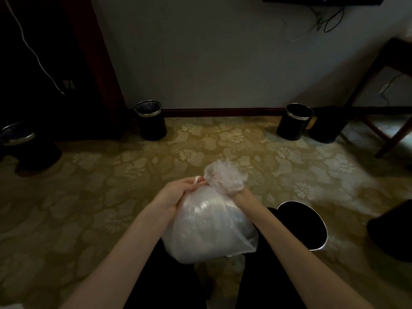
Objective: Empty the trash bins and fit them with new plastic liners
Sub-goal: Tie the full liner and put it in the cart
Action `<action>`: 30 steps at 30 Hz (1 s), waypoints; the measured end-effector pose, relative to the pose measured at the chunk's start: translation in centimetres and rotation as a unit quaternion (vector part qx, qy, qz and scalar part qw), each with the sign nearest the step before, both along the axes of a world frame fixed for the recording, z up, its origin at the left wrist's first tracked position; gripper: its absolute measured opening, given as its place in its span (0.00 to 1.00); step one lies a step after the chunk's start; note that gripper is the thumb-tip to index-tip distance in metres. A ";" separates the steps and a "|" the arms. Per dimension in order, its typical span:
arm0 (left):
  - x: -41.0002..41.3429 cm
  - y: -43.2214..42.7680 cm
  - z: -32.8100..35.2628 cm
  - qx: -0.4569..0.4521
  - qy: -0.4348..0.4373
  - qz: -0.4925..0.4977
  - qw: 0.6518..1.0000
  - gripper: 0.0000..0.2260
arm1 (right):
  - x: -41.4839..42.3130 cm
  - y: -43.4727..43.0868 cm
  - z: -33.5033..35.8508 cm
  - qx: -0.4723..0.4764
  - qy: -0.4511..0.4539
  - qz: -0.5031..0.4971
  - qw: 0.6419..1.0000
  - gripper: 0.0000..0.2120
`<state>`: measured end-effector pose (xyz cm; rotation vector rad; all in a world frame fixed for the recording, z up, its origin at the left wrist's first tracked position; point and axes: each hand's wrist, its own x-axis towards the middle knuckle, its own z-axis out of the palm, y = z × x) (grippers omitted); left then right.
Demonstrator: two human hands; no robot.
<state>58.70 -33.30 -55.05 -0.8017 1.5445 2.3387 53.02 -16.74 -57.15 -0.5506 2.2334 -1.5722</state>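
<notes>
Holds the full liner bag [209, 226] low between the knees, likely to let its weight hang and keep the neck taut for tying. Pinches with the left hand [178, 192] a twisted white strand [197, 180] of plastic at the bag's neck, fingers curled tight around it, reaching in from the left side. Buries the right hand [236, 189] in the bunched bag mouth [225, 175] and shows only the wrist below the ruffle. Cannot tell there whether clenched or loose, though probably gathering the other half of the opening for a knot. Angles both forearms inward to meet just above the bag. Leaves the bare black bin [326, 235] just beside the right knee, open and unlined, presumably to keep it within reach for a fresh liner. Leaves against the far wall, well apart from each other, a lined bin [151, 123] and an apparently unlined bin [292, 126], judged still to need attention.
</notes>
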 end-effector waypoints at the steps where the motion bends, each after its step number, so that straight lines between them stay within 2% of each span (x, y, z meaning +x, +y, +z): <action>1: 0.0 0.2 -0.1 -0.043 0.006 0.013 0.999 0.11 | -0.1 0.0 0.4 0.014 0.025 0.026 0.999 0.16; 4: -0.1 1.2 -0.2 -0.101 0.073 0.047 0.991 0.12 | -0.5 0.0 1.7 -0.028 0.014 0.019 0.999 0.10; 5: -0.2 1.5 -0.1 -0.111 0.101 0.056 0.987 0.12 | -0.8 -0.3 2.0 -0.064 -0.029 -0.005 0.998 0.09; 6: -0.2 1.7 0.2 -0.128 0.127 0.057 0.982 0.12 | -1.2 -0.8 2.6 -0.107 -0.108 -0.036 0.988 0.10; 8: -0.2 1.9 0.5 -0.199 0.169 0.040 0.965 0.14 | -1.8 -1.7 3.4 -0.164 -0.263 -0.083 0.947 0.10; 10: 0.0 1.9 0.6 -0.330 0.203 -0.008 0.922 0.15 | -2.1 -2.4 4.0 -0.169 -0.298 -0.101 0.934 0.11; 12: 0.4 2.0 0.7 -0.460 0.237 -0.051 0.854 0.14 | -1.9 -3.0 4.4 -0.149 -0.251 -0.119 0.949 0.11; 15: 0.5 1.5 0.8 -0.588 0.271 -0.055 0.760 0.14 | -1.0 -3.7 4.3 -0.082 -0.109 -0.137 0.981 0.08; 17: 0.4 0.9 1.2 -0.621 0.285 -0.048 0.728 0.10 | -0.7 -4.1 3.7 -0.100 -0.018 -0.094 0.990 0.11; 20: 0.5 -0.2 1.9 -0.651 0.303 -0.040 0.695 0.07 | -0.6 -3.6 4.1 -0.085 0.004 -0.046 0.995 0.09; 22: 0.7 -0.8 2.3 -0.645 0.305 -0.033 0.700 0.04 | -0.7 -2.9 4.4 -0.081 -0.011 0.018 0.996 0.03; 23: 0.7 -1.1 2.5 -0.635 0.305 -0.035 0.709 0.06 | -0.7 -2.6 4.5 -0.083 -0.017 0.027 0.996 0.01; 25: 0.6 -1.6 2.9 -0.620 0.296 -0.079 0.722 0.13 | -0.9 -1.9 4.4 -0.111 -0.038 0.024 0.993 0.07; 28: 0.3 -2.0 3.6 -0.578 0.293 -0.155 0.745 0.08 | -1.3 -1.2 4.6 -0.111 -0.056 0.064 0.990 0.14; 30: 0.3 -2.4 3.8 -0.572 0.294 -0.177 0.746 0.04 | -1.7 -0.9 4.9 -0.112 -0.084 0.111 0.984 0.16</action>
